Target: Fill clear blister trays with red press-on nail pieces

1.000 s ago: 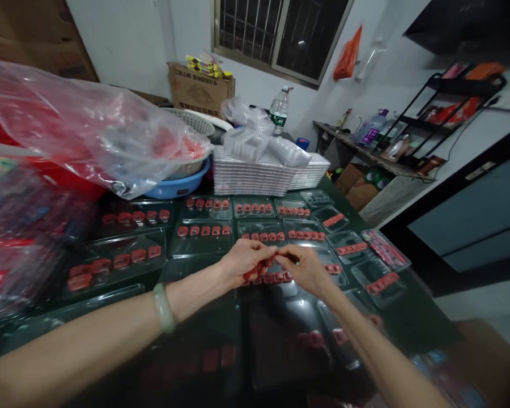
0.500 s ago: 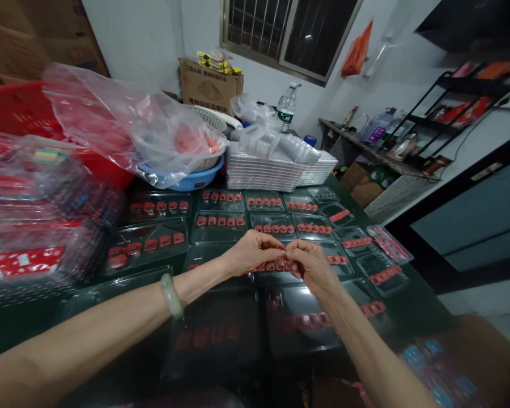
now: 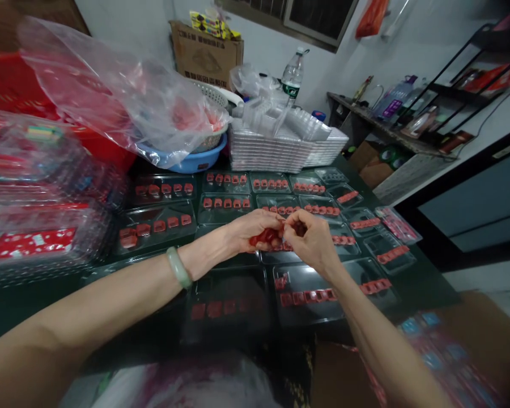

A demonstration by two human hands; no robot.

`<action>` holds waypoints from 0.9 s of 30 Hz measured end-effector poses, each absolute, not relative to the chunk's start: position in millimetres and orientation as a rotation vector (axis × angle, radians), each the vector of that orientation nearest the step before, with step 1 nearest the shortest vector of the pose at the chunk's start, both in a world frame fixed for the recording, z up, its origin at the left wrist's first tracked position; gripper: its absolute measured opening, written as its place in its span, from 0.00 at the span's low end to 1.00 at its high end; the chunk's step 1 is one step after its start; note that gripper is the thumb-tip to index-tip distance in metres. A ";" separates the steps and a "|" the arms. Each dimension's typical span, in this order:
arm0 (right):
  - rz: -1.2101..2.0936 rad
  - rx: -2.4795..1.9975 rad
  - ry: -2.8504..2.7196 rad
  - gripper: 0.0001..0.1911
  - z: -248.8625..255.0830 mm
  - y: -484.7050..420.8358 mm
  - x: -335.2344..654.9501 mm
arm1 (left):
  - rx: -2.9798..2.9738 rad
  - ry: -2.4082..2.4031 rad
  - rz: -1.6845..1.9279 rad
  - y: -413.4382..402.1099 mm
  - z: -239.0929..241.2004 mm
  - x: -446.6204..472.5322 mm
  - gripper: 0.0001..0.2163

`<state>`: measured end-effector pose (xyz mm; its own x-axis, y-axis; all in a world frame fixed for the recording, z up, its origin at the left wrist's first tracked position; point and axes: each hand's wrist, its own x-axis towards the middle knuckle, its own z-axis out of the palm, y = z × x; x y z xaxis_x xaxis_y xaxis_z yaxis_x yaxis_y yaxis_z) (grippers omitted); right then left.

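Note:
My left hand (image 3: pixel 249 231) is cupped around a small heap of red pieces (image 3: pixel 265 237) above the middle of the dark table. My right hand (image 3: pixel 312 243) meets it from the right, its fingertips pinched at those red pieces. A pale green bangle (image 3: pixel 179 267) sits on my left wrist. Below the hands lie clear plastic trays (image 3: pixel 306 286), several with a row of small red pieces (image 3: pixel 308 296) in them. More such filled trays (image 3: pixel 224 202) spread in rows toward the back.
A tall stack of empty clear trays (image 3: pixel 280 152) stands behind, with a water bottle (image 3: pixel 292 73) and a cardboard box (image 3: pixel 206 54). A blue basin (image 3: pixel 191 163) under a clear plastic bag (image 3: pixel 110 102) sits back left. Packed trays (image 3: pixel 29 226) pile up at the left.
The camera has tilted down and nearer the table. Both hands stay together over the trays, and the red pieces in my left palm now show more plainly.

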<state>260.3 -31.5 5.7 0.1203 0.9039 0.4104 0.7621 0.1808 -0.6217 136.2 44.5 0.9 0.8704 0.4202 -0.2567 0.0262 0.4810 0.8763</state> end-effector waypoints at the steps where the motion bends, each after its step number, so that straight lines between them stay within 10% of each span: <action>1: 0.193 -1.615 -1.678 0.03 5.4 -31.5 260.3 | 1.095 0.473 0.251 43.0 1.8 136.3 0.02; 27: 0.589 -1.309 -1.364 0.08 -3.9 -24.9 297.6 | 0.696 0.450 0.212 56.8 -3.2 160.3 0.07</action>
